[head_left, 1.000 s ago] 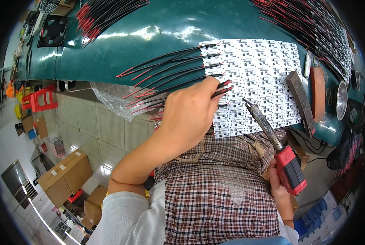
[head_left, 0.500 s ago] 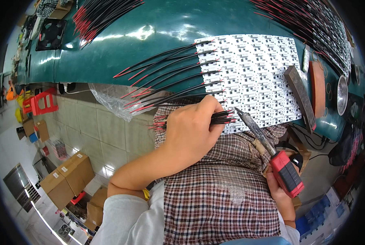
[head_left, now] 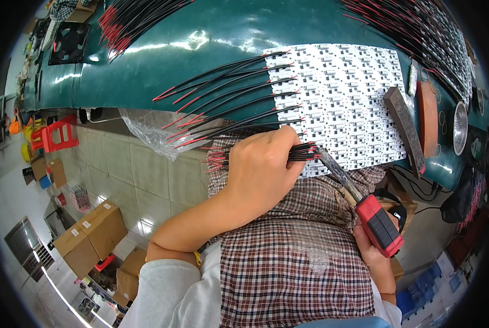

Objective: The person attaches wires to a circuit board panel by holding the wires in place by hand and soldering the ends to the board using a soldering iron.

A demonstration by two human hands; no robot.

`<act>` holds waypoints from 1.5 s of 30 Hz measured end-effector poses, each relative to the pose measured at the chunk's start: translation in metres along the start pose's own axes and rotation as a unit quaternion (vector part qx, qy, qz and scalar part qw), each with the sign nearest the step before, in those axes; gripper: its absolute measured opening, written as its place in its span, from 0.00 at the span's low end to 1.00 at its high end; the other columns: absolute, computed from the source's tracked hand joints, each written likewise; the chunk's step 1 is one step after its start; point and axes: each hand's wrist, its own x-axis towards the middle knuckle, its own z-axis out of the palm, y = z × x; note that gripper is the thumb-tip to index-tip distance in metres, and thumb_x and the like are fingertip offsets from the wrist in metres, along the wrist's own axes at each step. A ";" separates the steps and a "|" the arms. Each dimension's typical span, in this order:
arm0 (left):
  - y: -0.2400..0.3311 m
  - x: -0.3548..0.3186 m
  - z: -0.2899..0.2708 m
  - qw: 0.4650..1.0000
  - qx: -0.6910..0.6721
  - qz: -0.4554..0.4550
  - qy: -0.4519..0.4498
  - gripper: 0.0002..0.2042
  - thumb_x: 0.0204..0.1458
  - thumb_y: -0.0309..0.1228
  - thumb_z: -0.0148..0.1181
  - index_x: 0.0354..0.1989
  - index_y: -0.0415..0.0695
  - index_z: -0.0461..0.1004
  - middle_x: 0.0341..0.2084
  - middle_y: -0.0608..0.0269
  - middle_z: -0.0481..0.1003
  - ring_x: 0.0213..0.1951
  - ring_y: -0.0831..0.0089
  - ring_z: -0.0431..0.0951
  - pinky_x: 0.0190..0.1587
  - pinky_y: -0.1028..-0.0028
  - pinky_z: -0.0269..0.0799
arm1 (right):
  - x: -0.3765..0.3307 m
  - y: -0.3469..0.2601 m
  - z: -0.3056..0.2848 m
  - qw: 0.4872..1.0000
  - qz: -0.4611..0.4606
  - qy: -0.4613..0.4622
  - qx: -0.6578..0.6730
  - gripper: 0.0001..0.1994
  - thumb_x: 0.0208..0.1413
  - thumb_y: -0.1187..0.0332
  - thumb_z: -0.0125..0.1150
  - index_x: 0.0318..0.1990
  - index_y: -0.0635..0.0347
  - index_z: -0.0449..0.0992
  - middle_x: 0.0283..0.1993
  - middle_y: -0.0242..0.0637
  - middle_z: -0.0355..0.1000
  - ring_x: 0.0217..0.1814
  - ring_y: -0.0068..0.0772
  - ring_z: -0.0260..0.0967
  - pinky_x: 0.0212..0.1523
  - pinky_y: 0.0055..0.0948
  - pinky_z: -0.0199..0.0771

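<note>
My left hand (head_left: 261, 172) is closed round a bundle of black wires (head_left: 300, 154) with red ends, over the near left corner of a white circuit board panel (head_left: 343, 98). The red-and-black handle of a soldering iron (head_left: 380, 225) rests in my right hand (head_left: 369, 249), its fingers wrapped round it and partly hidden. The iron's dark tip is right at the bundle's ends; whether it touches them I cannot tell. Along the panel's left edge lies a row of black wires (head_left: 236, 98), their other ends fanning leftward past the table edge.
A dark metal bar (head_left: 404, 131) lies across the panel's right side. Beyond it are an orange-brown block (head_left: 426, 120) and a metal bowl (head_left: 460, 128). More wires (head_left: 138, 24) are piled at the far left of the green table (head_left: 146, 76). Clear plastic (head_left: 151, 134) hangs below its edge.
My left hand has shifted slightly right with the wire bundle. The soldering iron's handle has moved a little up and left, and its tip is now closer to the bundle's ends.
</note>
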 end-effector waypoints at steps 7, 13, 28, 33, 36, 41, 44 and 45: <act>0.004 0.003 -0.001 1.000 0.007 -0.002 -0.004 0.08 0.41 0.24 0.69 0.26 0.44 0.73 0.17 0.63 0.74 0.20 0.63 0.76 0.24 0.66 0.68 | -0.007 0.003 0.000 0.999 0.022 0.005 0.025 0.12 0.36 0.77 0.68 0.34 0.66 0.78 0.29 0.44 0.73 0.26 0.46 0.74 0.27 0.35 0.73; 0.004 0.004 -0.001 1.000 0.023 0.007 -0.004 0.08 0.40 0.23 0.68 0.27 0.44 0.74 0.17 0.63 0.75 0.20 0.64 0.76 0.24 0.66 0.69 | -0.008 0.004 0.001 0.998 0.017 0.038 0.037 0.13 0.36 0.77 0.68 0.34 0.66 0.78 0.30 0.45 0.74 0.28 0.47 0.75 0.29 0.34 0.76; 0.002 0.013 -0.007 0.998 0.011 -0.015 -0.059 0.05 0.43 0.25 0.68 0.29 0.42 0.78 0.16 0.64 0.74 0.18 0.70 0.75 0.23 0.71 0.69 | -0.004 0.003 0.000 1.000 0.002 -0.005 0.024 0.13 0.35 0.78 0.69 0.33 0.66 0.78 0.29 0.45 0.73 0.27 0.47 0.75 0.28 0.33 0.75; 0.002 0.013 -0.007 0.998 0.011 -0.019 -0.057 0.05 0.43 0.25 0.68 0.28 0.42 0.78 0.16 0.65 0.73 0.17 0.71 0.74 0.23 0.71 0.68 | -0.006 -0.001 -0.001 1.000 -0.012 0.014 0.008 0.13 0.36 0.77 0.68 0.34 0.66 0.78 0.29 0.45 0.74 0.27 0.47 0.75 0.28 0.33 0.75; 0.002 0.013 -0.008 0.998 0.014 -0.017 -0.057 0.05 0.43 0.25 0.68 0.27 0.42 0.77 0.16 0.65 0.73 0.18 0.71 0.74 0.23 0.71 0.68 | -0.010 0.000 0.002 0.998 -0.013 0.061 -0.007 0.12 0.37 0.76 0.68 0.35 0.66 0.78 0.30 0.44 0.74 0.27 0.46 0.75 0.29 0.34 0.75; 0.003 0.014 -0.012 0.993 -0.035 -0.064 -0.092 0.09 0.49 0.28 0.67 0.35 0.40 0.76 0.17 0.63 0.74 0.20 0.69 0.77 0.24 0.69 0.69 | -0.030 0.008 0.004 0.992 0.098 0.037 0.071 0.12 0.40 0.75 0.68 0.36 0.65 0.78 0.30 0.43 0.73 0.27 0.45 0.73 0.29 0.33 0.73; -0.001 0.012 -0.015 0.992 -0.094 -0.052 -0.063 0.07 0.58 0.30 0.61 0.38 0.39 0.74 0.19 0.62 0.76 0.23 0.67 0.79 0.28 0.69 0.70 | -0.039 0.014 0.003 0.991 0.118 0.020 0.065 0.11 0.43 0.73 0.68 0.36 0.65 0.78 0.29 0.42 0.73 0.25 0.43 0.71 0.27 0.33 0.70; -0.002 0.013 -0.017 0.992 -0.094 -0.051 -0.063 0.07 0.58 0.30 0.61 0.38 0.39 0.74 0.19 0.62 0.76 0.23 0.67 0.79 0.28 0.69 0.70 | -0.038 0.013 0.003 0.991 0.117 0.021 0.065 0.11 0.43 0.73 0.68 0.36 0.65 0.78 0.29 0.42 0.73 0.25 0.43 0.71 0.27 0.33 0.70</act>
